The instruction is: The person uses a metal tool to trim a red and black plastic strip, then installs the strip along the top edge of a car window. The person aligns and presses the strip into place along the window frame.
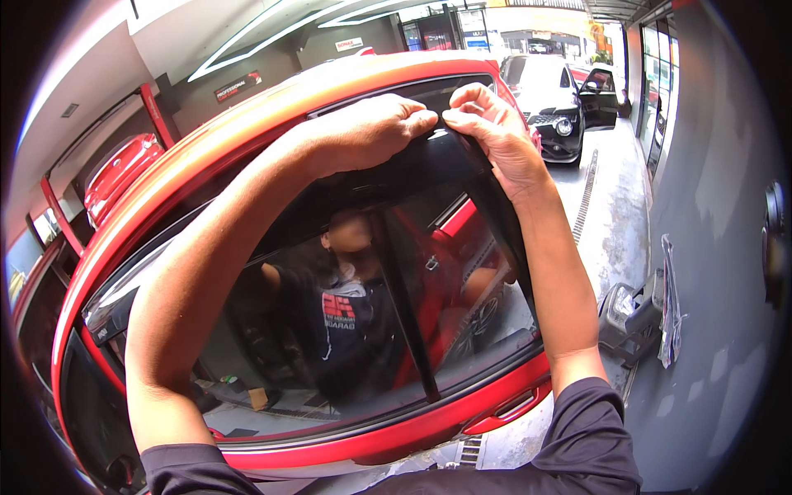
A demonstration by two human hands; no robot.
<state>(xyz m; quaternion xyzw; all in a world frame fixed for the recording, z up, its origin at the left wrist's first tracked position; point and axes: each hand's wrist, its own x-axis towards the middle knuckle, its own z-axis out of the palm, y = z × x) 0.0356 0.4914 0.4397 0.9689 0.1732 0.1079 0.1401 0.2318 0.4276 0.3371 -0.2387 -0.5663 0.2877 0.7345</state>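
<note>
Both my arms reach up to the top rear corner of a red car's (487, 404) side window (346, 396). My left hand (375, 128) is closed, thumb against bent fingers, at the upper edge of a dark glossy strip (412, 169) that looks like a window visor. Just to its right, my right hand (495, 136) pinches thumb and forefinger together over the corner of that strip. The two pinches almost meet. Whatever lies between the fingertips is too small to make out. The dark glass reflects a person in a dark top.
A black-and-white car (544, 99) with an open door (600, 95) stands at the back right. Another red car (124, 173) is raised on a red lift at the left. A grey wall (709, 346) runs along the right, with a grey bin-like item (631, 318) beside it.
</note>
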